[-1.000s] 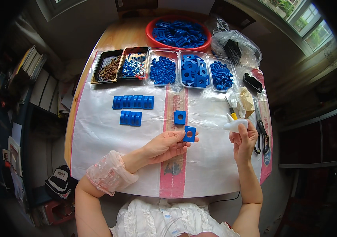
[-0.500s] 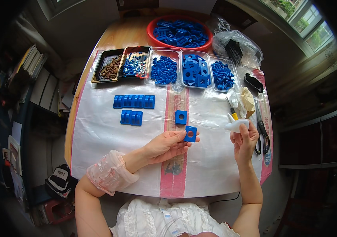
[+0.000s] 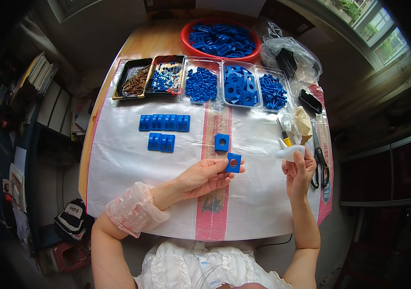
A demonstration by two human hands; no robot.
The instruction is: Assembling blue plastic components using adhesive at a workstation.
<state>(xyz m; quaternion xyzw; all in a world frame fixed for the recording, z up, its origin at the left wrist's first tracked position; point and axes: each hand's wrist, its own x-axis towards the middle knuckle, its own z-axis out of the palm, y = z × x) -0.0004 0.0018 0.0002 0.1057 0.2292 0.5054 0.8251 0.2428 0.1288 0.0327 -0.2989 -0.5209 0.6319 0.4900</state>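
Between its thumb and fingers, my left hand [image 3: 204, 177] grips a blue square plastic plate with a round hole [image 3: 233, 163] by its left edge. Just beyond it, a similar blue holed piece [image 3: 221, 142] lies on the printed strip of the sheet. Off to the right, my right hand [image 3: 299, 169] pinches a small white squeeze bottle [image 3: 292, 152] whose tapered tip points left. Two groups of ribbed blue pieces, a longer row [image 3: 164, 123] and a shorter one [image 3: 161, 142], lie to the far left of my left hand.
Trays of screws [image 3: 137, 80], small metal parts [image 3: 166, 77], blue pegs [image 3: 200, 84], holed plates [image 3: 240, 86] and blue pins [image 3: 274, 91] line the back. Behind them stands a red basin [image 3: 186, 45]. At right lie a yellow-handled screwdriver [image 3: 287, 141], scissors [image 3: 321, 166] and a black box [image 3: 310, 101].
Both hands keep their holds, and nothing is picked up or let go. The whole view shifts very slightly.
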